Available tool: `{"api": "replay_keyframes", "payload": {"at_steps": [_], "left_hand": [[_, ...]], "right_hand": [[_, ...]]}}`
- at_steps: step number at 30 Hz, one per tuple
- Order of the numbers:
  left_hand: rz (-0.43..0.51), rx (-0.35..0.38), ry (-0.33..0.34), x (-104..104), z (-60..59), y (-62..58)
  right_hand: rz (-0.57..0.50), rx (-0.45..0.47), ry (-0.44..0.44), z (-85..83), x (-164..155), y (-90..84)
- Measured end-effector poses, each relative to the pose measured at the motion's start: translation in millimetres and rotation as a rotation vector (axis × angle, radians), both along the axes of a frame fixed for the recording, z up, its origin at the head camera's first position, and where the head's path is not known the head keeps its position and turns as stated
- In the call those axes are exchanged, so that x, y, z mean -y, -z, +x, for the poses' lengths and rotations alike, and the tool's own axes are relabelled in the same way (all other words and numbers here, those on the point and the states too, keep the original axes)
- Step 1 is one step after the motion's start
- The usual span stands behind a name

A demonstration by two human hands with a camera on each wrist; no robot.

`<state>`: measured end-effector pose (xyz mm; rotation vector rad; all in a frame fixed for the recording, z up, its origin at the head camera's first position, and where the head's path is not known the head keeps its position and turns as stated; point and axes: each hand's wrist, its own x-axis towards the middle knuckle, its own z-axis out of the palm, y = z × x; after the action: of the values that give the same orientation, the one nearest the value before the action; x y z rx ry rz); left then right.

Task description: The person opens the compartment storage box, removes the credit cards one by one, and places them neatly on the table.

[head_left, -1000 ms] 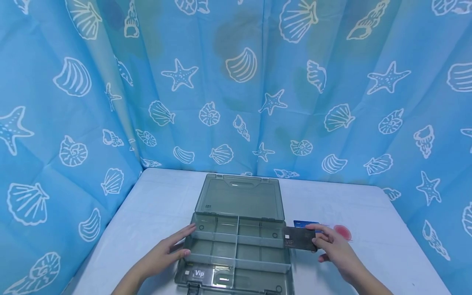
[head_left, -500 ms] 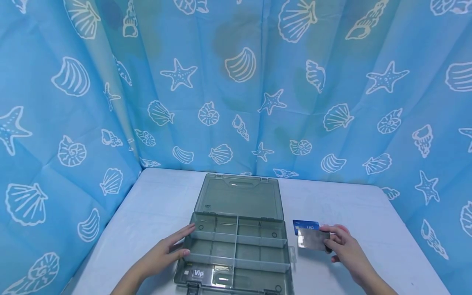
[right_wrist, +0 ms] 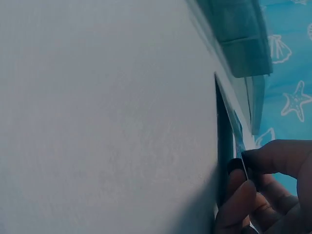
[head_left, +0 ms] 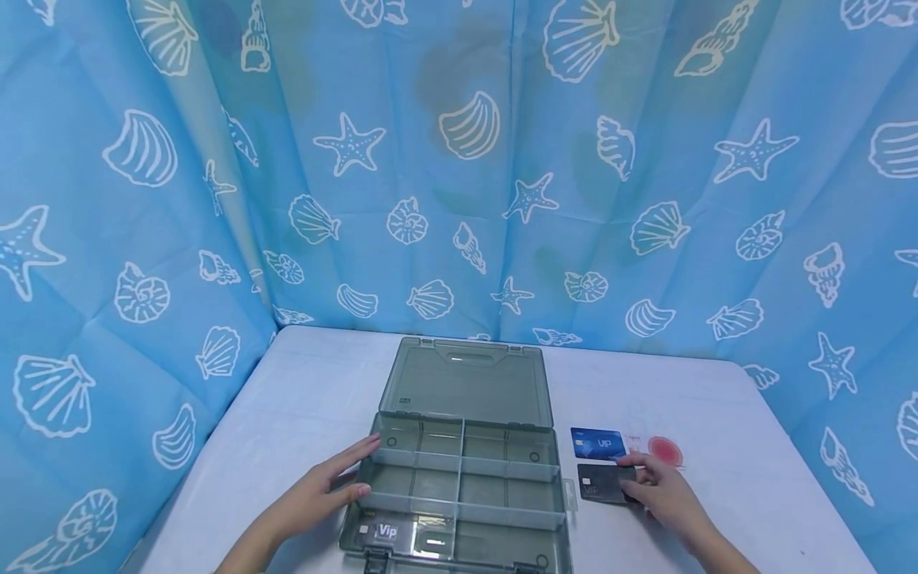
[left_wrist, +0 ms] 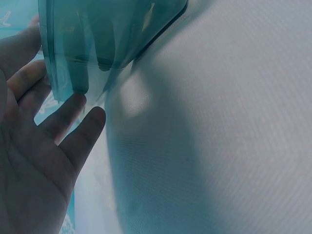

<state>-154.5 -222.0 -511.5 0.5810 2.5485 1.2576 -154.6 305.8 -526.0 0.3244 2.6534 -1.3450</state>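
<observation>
The open box [head_left: 459, 486] lies flat on the white table [head_left: 301, 406], and everything else is placed from it. Its near edge runs almost to the table's near edge; its lid [head_left: 466, 383] lies back toward the blue shell-print curtain [head_left: 459, 159], which hangs behind the table and down its left side. Bare table stretches to the left of the box and behind the lid.

The left hand [head_left: 315, 498] rests against the box's left wall, fingers straight and spread, its grip apart and holding nothing; the left wrist view shows the fingertips [left_wrist: 73, 105] touching the clear green wall.

Just right of the box, the right hand [head_left: 663, 494] pinches the right end of a black card [head_left: 602, 482] between thumb and fingers, grip clamped on it. In the right wrist view the card stands tilted with one long edge on the table. A blue card [head_left: 598, 443] lies flat just behind the black one, apart from the box's right wall, and a round red sticker [head_left: 665, 450] lies to the right of the blue card.

Inside, dividers split the box into compartments. The near-left compartment holds a dark card marked Vip [head_left: 387, 532]; whether the compartment beside it holds anything cannot be told.
</observation>
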Motion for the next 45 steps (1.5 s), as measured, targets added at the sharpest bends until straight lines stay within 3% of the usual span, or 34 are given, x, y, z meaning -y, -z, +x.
{"api": "replay_keyframes", "payload": {"at_steps": [8, 15, 22, 31, 45], "left_hand": [[0.01, -0.005, 0.01, 0.0, -0.9, -0.3], [0.015, 0.0, 0.015, 0.1, -0.9, 0.2], [0.015, 0.036, 0.005, -1.5, -1.1, 0.5], [0.019, 0.018, 0.018, -1.1, 0.8, -2.7], [0.006, 0.023, 0.001, -0.4, -0.2, -0.8]], "right_hand": [[0.322, -0.09, -0.075, -3.1, 6.1, -2.6], [0.44, -0.073, -0.068, -4.4, 10.9, -3.2], [0.417, -0.064, -0.047, -3.3, 11.0, -0.1], [0.387, -0.085, -0.057, -3.1, 8.8, 1.4], [0.241, -0.074, -0.073, 5.5, 24.5, -19.6]]}}
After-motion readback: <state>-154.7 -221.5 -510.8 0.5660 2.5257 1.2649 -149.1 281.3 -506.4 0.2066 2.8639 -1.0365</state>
